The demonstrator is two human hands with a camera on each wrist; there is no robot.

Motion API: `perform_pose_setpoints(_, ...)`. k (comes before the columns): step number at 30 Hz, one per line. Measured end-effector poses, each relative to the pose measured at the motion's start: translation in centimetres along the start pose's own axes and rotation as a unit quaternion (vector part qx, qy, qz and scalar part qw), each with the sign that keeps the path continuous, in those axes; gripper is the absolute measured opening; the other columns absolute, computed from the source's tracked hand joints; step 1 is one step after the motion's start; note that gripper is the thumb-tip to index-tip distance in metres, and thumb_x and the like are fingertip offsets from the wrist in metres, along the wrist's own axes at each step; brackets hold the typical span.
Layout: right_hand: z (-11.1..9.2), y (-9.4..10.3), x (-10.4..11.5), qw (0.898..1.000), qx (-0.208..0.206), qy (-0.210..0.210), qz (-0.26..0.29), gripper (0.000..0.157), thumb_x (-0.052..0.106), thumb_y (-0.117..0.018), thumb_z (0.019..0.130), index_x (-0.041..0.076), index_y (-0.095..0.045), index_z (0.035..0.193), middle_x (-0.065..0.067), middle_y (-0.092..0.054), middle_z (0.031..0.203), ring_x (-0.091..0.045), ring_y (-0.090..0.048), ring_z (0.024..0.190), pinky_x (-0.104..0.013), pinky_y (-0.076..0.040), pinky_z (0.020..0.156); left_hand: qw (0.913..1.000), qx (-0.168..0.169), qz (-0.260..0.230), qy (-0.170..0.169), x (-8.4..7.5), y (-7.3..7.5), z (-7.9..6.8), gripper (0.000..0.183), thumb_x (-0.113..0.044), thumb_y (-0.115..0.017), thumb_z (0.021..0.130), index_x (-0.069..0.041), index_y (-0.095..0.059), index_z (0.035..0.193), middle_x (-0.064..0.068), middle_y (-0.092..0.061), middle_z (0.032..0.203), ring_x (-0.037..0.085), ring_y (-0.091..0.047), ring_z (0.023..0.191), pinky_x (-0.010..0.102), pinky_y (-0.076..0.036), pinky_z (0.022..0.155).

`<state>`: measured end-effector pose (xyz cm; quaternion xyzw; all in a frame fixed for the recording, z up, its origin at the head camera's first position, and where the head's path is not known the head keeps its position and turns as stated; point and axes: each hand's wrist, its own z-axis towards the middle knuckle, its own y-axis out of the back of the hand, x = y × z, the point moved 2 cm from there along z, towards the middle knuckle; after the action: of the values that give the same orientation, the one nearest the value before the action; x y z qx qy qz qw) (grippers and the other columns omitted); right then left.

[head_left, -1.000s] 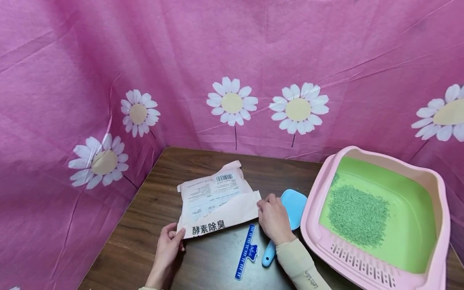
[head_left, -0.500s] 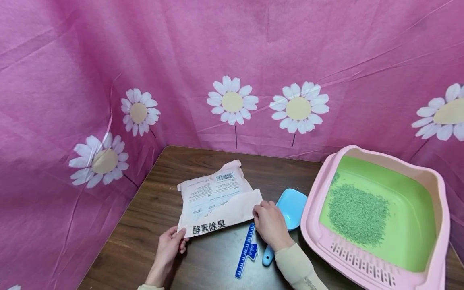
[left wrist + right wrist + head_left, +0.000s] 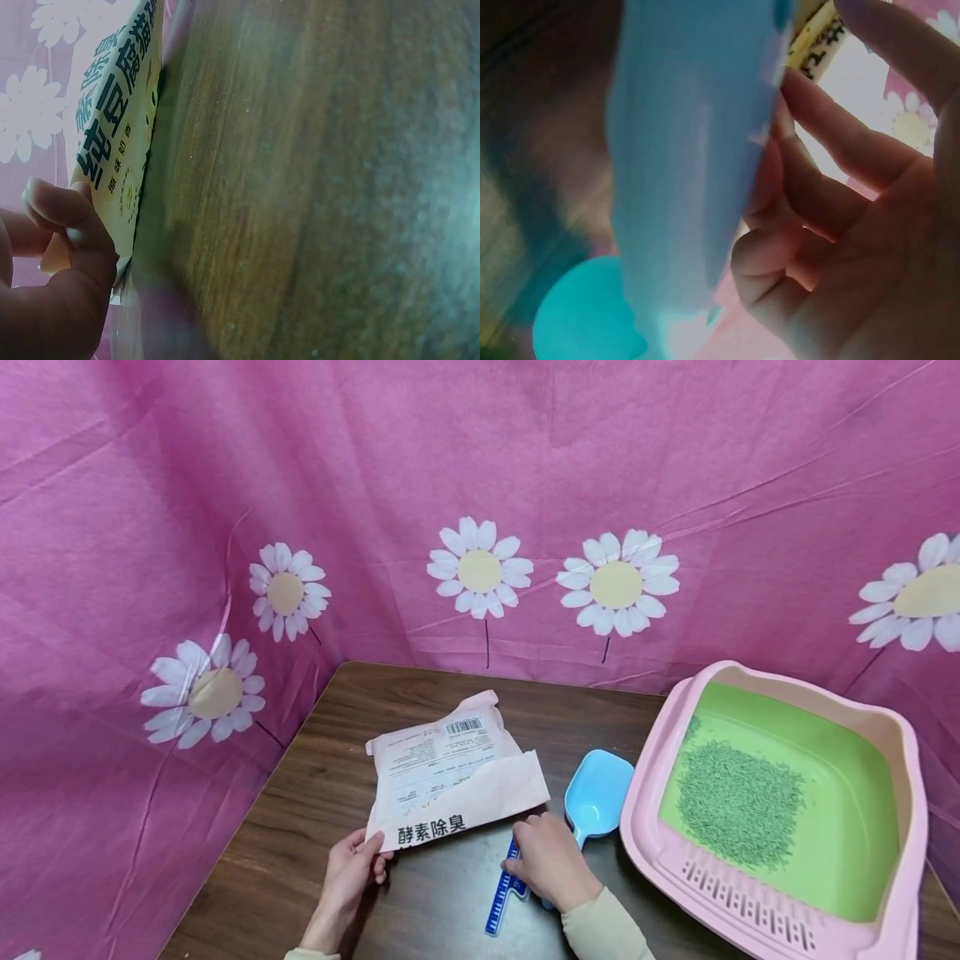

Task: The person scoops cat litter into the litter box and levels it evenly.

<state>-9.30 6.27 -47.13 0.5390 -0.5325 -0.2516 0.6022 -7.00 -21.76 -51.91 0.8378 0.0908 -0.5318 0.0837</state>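
Note:
A pale pink cat litter bag (image 3: 442, 777) lies on the table with its near end folded over. My left hand (image 3: 348, 870) pinches the fold's near left corner between thumb and fingers; the left wrist view shows the bag's printed front (image 3: 120, 112) beyond that hand. My right hand (image 3: 551, 860) is over a blue sealing clip (image 3: 498, 906), covering its upper part, with thumb and fingertips right at it. In the right wrist view, the thumb and index finger are apart. A light blue scoop (image 3: 597, 789) lies just right of this hand, its handle mostly hidden.
A pink litter box (image 3: 645, 810) with a green inside stands at the right, green pellets (image 3: 738, 802) spread on its floor. The wooden table (image 3: 300, 827) meets a pink flowered cloth (image 3: 390, 568) at the back and left.
My right hand has let go of the bag's right corner and moved toward me, over the clip. The scoop's bowl is now uncovered. My left hand keeps its pinch on the bag.

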Motion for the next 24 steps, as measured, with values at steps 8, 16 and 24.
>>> perform_pose_setpoints(8,-0.7,-0.7,0.5,0.999,0.009,-0.01,-0.032,0.041,0.041,-0.086,0.063,0.013,-0.056,0.066,-0.002,-0.049,0.069,-0.023,-0.047,0.073,-0.04,-0.04,0.066,1.0,-0.001,0.003,0.002,-0.1,0.0,-0.1,0.034,-0.006,-0.048,0.098,0.015,-0.041,0.124,-0.003,-0.06,0.063,0.003,-0.045,0.048,0.02,-0.04,0.046)
perform_pose_setpoints(16,-0.9,-1.3,0.8,0.998,0.022,-0.019,-0.056,0.04,0.036,-0.089,0.057,0.009,-0.062,0.069,-0.008,-0.055,0.075,-0.026,-0.047,0.076,-0.043,-0.041,0.066,1.0,0.003,-0.001,0.004,-0.1,0.0,-0.2,0.034,-0.006,-0.048,0.098,0.015,-0.042,0.123,-0.002,-0.06,0.063,0.003,-0.045,0.049,0.02,-0.041,0.047)
perform_pose_setpoints(24,-0.8,-1.6,0.7,0.999,0.029,-0.021,-0.041,0.046,0.034,-0.088,0.06,0.004,-0.063,0.086,-0.009,-0.053,0.076,-0.026,-0.05,0.071,-0.044,-0.044,0.065,0.9999,0.003,-0.013,0.001,-0.1,-0.1,-0.1,0.03,-0.005,-0.047,0.097,0.015,-0.044,0.12,-0.003,-0.059,0.062,0.003,-0.044,0.048,0.019,-0.04,0.047)
